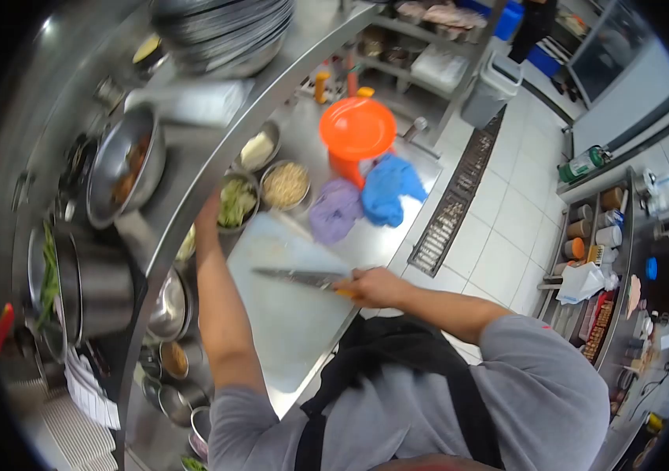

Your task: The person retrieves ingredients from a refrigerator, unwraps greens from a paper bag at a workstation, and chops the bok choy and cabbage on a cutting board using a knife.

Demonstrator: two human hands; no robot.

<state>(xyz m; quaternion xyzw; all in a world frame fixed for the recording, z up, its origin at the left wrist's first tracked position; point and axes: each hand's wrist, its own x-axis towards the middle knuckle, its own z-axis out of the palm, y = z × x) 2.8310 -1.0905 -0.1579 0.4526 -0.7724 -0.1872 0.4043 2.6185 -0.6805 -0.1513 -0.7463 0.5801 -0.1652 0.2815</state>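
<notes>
My right hand point(376, 287) is wrapped round the yellow-orange handle of a chef's knife point(295, 276). The blade lies low over a pale cutting board point(272, 330), pointing left across it. My left hand point(208, 213) reaches to the side of a metal bowl of chopped green vegetable point(235, 202); the steel shelf edge covers its fingers. Beside that bowl stand a bowl of pale chopped pieces point(286, 185) and a smaller one with a pale yellow block point(257, 151). A purple cloth or bag point(335, 210) rests just past the board.
An orange lidded container point(357, 128) and a blue bag point(388, 191) occupy the counter's far right. The raised steel shelf point(185, 188) runs along my left, carrying a large metal bowl point(126, 166) and stacked pans point(221, 35). Several pots and bowls sit beneath it, near a sauce pot point(173, 359).
</notes>
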